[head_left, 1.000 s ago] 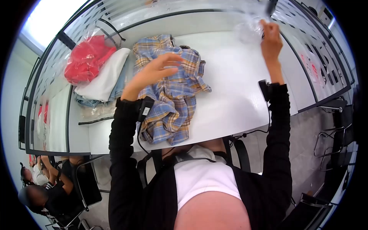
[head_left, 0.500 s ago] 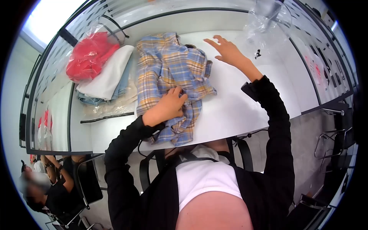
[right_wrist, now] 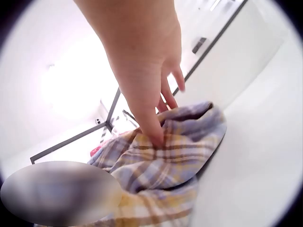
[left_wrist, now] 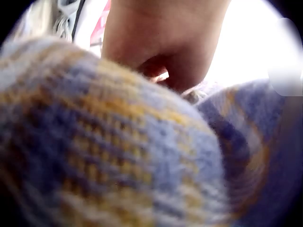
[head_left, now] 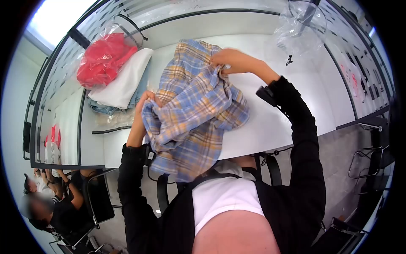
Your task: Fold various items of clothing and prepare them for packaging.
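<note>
A blue and yellow plaid shirt [head_left: 190, 106] lies bunched on the white table, its lower part hanging over the front edge. My left hand [head_left: 146, 106] grips its left side, fingers partly hidden by cloth. At the shirt's upper right, my right hand [head_left: 237, 60] pinches the fabric. The plaid cloth [left_wrist: 118, 142] fills most of the left wrist view, below the left hand [left_wrist: 165, 42]. In the right wrist view the thumb of the right hand [right_wrist: 147, 80] presses on the shirt [right_wrist: 165, 156], with the other fingers behind a fold.
Left of the shirt lie a red item in clear plastic [head_left: 103, 59], a folded white garment [head_left: 122, 80] and blue denim. Clear plastic [head_left: 300, 31] and a small black piece [head_left: 289, 60] are at the back right. People sit at the lower left beyond the partition.
The right hand has come from the plastic at the back right to the shirt and holds it. The left hand has taken hold of the left side. The cloth is lifted, shifted and reaches further forward.
</note>
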Available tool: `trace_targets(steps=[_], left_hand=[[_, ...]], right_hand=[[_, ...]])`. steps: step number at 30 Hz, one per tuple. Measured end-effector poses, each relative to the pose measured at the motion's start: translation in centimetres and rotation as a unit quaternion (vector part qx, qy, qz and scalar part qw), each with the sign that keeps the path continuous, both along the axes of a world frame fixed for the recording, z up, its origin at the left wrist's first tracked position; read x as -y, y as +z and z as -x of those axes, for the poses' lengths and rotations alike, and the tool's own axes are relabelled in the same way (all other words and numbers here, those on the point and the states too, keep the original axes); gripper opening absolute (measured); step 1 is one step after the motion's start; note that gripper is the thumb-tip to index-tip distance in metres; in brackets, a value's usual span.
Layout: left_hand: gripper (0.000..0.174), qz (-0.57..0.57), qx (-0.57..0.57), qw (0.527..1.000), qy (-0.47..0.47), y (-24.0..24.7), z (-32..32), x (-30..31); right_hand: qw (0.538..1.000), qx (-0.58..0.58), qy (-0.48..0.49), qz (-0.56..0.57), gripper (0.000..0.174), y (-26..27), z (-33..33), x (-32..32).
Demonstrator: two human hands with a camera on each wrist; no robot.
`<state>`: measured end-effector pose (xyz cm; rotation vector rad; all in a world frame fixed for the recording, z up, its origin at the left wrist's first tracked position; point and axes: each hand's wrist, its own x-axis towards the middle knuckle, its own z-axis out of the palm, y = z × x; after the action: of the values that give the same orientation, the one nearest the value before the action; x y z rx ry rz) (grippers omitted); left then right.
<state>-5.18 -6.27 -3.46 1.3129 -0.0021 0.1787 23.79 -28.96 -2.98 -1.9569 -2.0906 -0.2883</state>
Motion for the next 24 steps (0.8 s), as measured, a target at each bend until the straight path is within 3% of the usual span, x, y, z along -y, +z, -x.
trace_targets(steps=[1, 2, 3, 4, 5, 7, 9, 11, 13, 14, 15, 16, 17, 18, 19, 20, 21, 22, 24], left_hand=[[0.022, -0.043, -0.019, 0.999, -0.011, -0.1, 0.5, -1.0], [0.035, -0.196, -0.006, 0.980, -0.039, 1.1, 1.1, -0.2], [0.050, -0.344, 0.009, 0.936, -0.066, 2.6, 1.6, 0.6], [0.079, -0.389, -0.015, 0.902, -0.187, 2.9, 1.9, 0.2], [0.079, -0.494, -0.035, 0.824, -0.276, 3.5, 2.1, 0.0], [0.073, -0.605, -0.086, 0.726, -0.315, 3.3, 2.2, 1.8], [0.069, -0.635, -0.089, 0.711, -0.288, 1.0, 1.0, 2.9], [0.068, -0.649, -0.088, 0.707, -0.266, -0.8, -0.6, 4.2], [0.070, -0.649, -0.082, 0.714, -0.249, -1.5, -3.6, 4.5], [0.071, -0.638, -0.079, 0.731, -0.229, -2.1, -5.2, 4.5], [0.073, -0.629, -0.074, 0.746, -0.206, -2.4, -7.2, 4.5], [0.076, -0.617, -0.054, 0.769, -0.158, -2.2, -8.8, 4.9], [0.079, -0.604, -0.033, 0.789, -0.108, -1.9, -10.3, 5.2], [0.085, -0.542, 0.079, 0.834, -0.059, -2.1, -11.7, 5.1], [0.090, -0.521, 0.149, 0.833, -0.111, -0.6, -11.9, 6.1], [0.095, -0.497, 0.218, 0.824, -0.165, 2.6, -11.6, 7.7], [0.091, -0.458, 0.290, 0.822, -0.176, 4.9, -10.9, 9.9], [0.087, -0.418, 0.360, 0.812, -0.187, 7.1, -10.3, 12.1], [0.072, -0.426, 0.299, 0.852, -0.050, 5.7, -10.6, 13.9]], right_hand=[[0.997, -0.007, -0.011, -0.076, 0.059, 0.8, -0.4, 1.4], [0.972, 0.077, -0.154, -0.160, 0.061, 1.6, -1.1, 3.0], [0.913, 0.159, -0.290, -0.238, 0.063, 2.6, -1.9, 4.9], [0.853, 0.163, -0.455, -0.198, 0.065, 4.3, -1.8, 7.1], [0.765, 0.163, -0.605, -0.153, 0.067, 5.3, -1.8, 9.4], [0.720, 0.040, -0.691, -0.050, 0.072, 3.4, -4.6, 14.4], [0.742, -0.045, -0.650, 0.156, 0.071, -5.8, -12.2, 21.6], [0.769, -0.202, -0.606, -0.003, 0.062, -6.7, -11.8, 23.6], [0.838, -0.091, -0.535, -0.057, 0.047, -8.1, -12.7, 23.1], [0.883, -0.120, -0.446, -0.081, 0.039, -6.8, -11.1, 21.2], [0.882, -0.303, -0.345, -0.106, 0.033, -6.2, -10.6, 18.9], [0.833, -0.484, -0.259, -0.073, 0.037, -1.7, -5.4, 15.5], [0.886, -0.420, -0.154, -0.122, 0.029, 1.1, -0.5, 13.0], [0.902, -0.422, -0.085, -0.025, 0.024, 2.5, 0.6, 11.3], [0.851, -0.524, -0.041, -0.019, 0.025, 3.4, 3.2, 10.4], [0.858, -0.499, 0.076, -0.095, 0.031, 4.2, 5.8, 9.6], [0.811, -0.564, 0.040, -0.151, 0.031, 4.4, 8.1, 8.2], [0.754, -0.626, 0.002, -0.201, 0.031, 4.5, 10.3, 6.8], [0.568, -0.808, -0.005, -0.155, 0.032, 0.1, 7.6, 5.7]])
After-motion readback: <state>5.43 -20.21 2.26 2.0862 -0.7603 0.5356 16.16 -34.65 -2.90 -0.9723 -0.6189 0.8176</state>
